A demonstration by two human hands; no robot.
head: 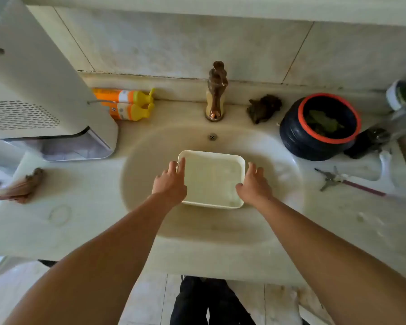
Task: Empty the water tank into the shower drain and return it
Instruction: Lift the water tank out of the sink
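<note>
A white rectangular water tank (211, 178) sits upright in the basin of the sink (150, 160), its open top facing me. My left hand (170, 181) rests at the tank's left rim with fingers spread along the edge. My right hand (253, 184) is at the right rim, fingers apart and touching the side. Neither hand is closed around the tank. The water level inside is hard to tell.
A white appliance (38, 90) stands on the counter at the left. Behind the basin are a bronze faucet (216, 92) and two orange-yellow bottles (127, 104). A black pot with an orange rim (321, 125), keys (333, 179) and a dark rag (264, 107) lie at the right.
</note>
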